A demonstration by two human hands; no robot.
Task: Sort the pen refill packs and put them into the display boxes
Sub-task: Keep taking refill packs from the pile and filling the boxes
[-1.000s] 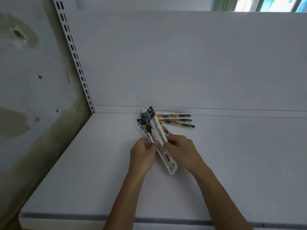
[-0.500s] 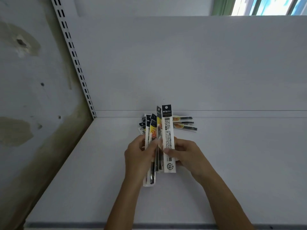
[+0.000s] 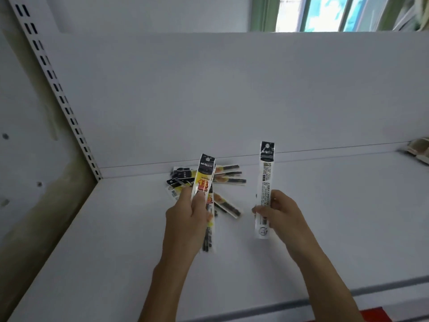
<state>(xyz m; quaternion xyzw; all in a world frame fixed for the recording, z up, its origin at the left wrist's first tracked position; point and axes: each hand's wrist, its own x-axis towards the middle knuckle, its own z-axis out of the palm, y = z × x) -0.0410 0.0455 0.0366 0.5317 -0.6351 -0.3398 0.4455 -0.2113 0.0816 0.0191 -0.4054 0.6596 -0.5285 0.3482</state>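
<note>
My left hand (image 3: 189, 219) grips a small bundle of pen refill packs (image 3: 204, 180) upright; the front one has a black header and a yellow and red label. My right hand (image 3: 282, 213) holds a single refill pack (image 3: 265, 182) upright, its white printed back towards me, apart from the bundle and to its right. Several more refill packs (image 3: 228, 175) lie in a loose pile on the white shelf (image 3: 116, 240) near the back panel, behind my left hand. No display box is in view.
The shelf's white back panel (image 3: 232, 101) rises behind the pile. A slotted upright (image 3: 55, 89) and a stained wall (image 3: 23, 159) close the left side. Something pale and packaged (image 3: 419, 147) lies at the far right edge. The shelf's front lip (image 3: 301, 305) runs below my arms.
My right hand has pulled one pack away from the bundle and moved it to the right. My left hand keeps the remaining packs. The view has shifted right.
</note>
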